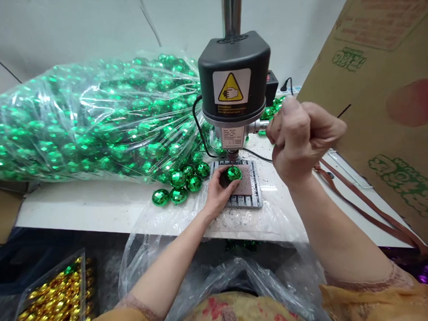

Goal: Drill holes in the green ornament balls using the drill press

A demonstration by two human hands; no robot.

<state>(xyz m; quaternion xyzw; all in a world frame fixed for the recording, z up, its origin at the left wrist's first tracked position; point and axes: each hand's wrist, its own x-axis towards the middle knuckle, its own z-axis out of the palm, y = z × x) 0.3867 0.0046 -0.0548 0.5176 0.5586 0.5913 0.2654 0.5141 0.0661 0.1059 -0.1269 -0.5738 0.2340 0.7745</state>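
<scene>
Head view, left hand: fingers pinch the green ball under the machine, seemingly steadying it.
Right hand: fingers curled, apparently round the handle, likely for leverage.
Loose balls: left of the plate, probably for reach.

The shiny green faceted ball sits between the thumb and fingers of my left hand, on a brown pad. Just above that hand, the drill press stands upright, black-topped, its chuck pointing down; I can't tell whether they touch. My right hand is wrapped round its lever.
</scene>
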